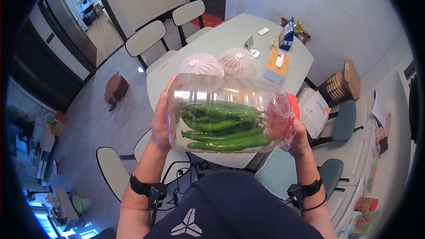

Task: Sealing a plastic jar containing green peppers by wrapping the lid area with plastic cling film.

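A large clear plastic jar (221, 89) lies on its side in the air between my two hands, in front of my chest. Several long green chili peppers (219, 126) rest inside along its lower wall. My left hand (161, 117) presses against the jar's base, with most fingers hidden behind it. Over the opening at the right end sits a red lid (293, 104), with clear plastic film (276, 106) crumpled around it. My right hand (299, 135) grips that lid end, its fingers partly hidden.
Beyond the jar, a pale table (203, 40) carries two pink mesh domes (238, 62), a tissue box (277, 64), a blue bag (287, 34) and a small phone stand (250, 44). Chairs (146, 37) surround it. A brown animal-shaped stool (116, 89) stands on the floor at left.
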Demonstrator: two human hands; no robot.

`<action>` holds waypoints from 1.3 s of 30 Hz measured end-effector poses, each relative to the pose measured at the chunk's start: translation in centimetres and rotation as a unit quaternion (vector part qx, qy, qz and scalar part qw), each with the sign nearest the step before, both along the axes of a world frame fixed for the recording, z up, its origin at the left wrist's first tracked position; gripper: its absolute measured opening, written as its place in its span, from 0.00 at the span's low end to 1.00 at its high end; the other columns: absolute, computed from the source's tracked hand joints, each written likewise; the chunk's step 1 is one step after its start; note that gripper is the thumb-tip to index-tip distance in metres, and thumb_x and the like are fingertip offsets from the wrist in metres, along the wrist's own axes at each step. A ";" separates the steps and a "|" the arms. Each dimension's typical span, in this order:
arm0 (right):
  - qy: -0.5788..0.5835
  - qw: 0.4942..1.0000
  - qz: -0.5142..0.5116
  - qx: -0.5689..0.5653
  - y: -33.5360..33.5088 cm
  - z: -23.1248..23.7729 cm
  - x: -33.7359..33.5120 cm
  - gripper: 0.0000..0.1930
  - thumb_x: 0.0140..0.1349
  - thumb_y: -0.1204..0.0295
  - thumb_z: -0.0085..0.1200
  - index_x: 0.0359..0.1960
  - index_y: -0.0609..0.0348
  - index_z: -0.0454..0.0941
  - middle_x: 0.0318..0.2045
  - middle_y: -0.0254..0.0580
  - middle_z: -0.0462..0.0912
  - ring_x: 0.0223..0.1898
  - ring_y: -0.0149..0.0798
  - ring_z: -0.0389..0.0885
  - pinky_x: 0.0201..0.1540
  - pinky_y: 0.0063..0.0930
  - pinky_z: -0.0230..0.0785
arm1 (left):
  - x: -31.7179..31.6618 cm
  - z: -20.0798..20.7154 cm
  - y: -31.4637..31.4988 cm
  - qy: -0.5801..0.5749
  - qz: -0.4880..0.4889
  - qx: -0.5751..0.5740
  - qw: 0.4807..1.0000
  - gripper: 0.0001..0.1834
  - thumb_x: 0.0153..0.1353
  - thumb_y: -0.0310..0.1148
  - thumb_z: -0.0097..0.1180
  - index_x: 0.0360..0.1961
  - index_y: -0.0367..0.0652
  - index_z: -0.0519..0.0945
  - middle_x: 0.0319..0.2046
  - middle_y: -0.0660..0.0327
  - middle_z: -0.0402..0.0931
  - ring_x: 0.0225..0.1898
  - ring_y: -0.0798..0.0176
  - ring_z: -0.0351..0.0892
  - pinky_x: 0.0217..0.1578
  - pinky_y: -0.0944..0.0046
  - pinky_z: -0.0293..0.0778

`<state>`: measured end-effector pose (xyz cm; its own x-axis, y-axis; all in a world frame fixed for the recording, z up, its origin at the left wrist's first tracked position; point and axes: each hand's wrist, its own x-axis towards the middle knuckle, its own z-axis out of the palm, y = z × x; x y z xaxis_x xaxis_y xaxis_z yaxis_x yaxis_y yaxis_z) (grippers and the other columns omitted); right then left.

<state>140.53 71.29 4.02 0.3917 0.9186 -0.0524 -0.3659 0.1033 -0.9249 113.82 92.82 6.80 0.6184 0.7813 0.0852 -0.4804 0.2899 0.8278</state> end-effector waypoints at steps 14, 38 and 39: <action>0.028 1.000 0.013 -0.006 -0.7 -1.3 -0.3 0.44 0.60 0.44 0.56 0.69 0.65 0.61 0.59 0.45 0.75 0.57 0.39 0.77 0.59 0.35 0.72 | -0.4 -0.3 -0.9 0.048 -0.001 0.019 0.999 0.40 0.75 0.60 0.30 0.76 0.41 0.54 0.70 0.54 0.60 0.67 0.57 0.59 0.71 0.57 0.50; 0.114 0.991 -0.006 -0.070 -1.0 -2.5 0.2 0.39 0.65 0.43 0.52 0.67 0.60 0.65 0.58 0.47 0.77 0.54 0.42 0.81 0.57 0.40 0.77 | -0.6 -2.7 -2.4 0.183 -0.018 0.016 0.983 0.37 0.75 0.62 0.34 0.72 0.44 0.61 0.64 0.57 0.64 0.64 0.58 0.63 0.67 0.57 0.59; 0.104 0.991 -0.002 -0.081 -1.1 -2.6 0.2 0.40 0.65 0.41 0.51 0.69 0.59 0.64 0.60 0.48 0.76 0.56 0.43 0.80 0.58 0.40 0.76 | -0.5 -3.0 -2.1 0.189 -0.020 0.007 0.982 0.38 0.75 0.63 0.35 0.72 0.44 0.62 0.64 0.57 0.64 0.65 0.58 0.63 0.67 0.56 0.59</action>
